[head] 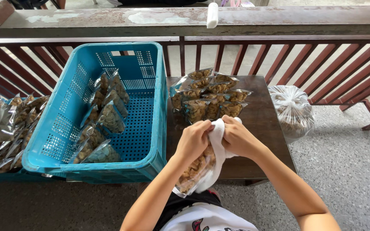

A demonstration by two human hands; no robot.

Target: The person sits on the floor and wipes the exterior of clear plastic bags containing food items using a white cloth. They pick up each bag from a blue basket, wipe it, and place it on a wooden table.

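Clear snack bag [195, 169] is gripped with a white cloth [219, 147] by left hand [192, 140] and right hand [237, 139]. Finished bags [208, 97] are stacked beyond; crate [65, 128] to the left is part-filled.

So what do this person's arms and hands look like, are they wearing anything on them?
Both arms are bare, with no sleeves showing. The left hand and right hand carry no gloves, rings, watch or bracelets that can be seen.
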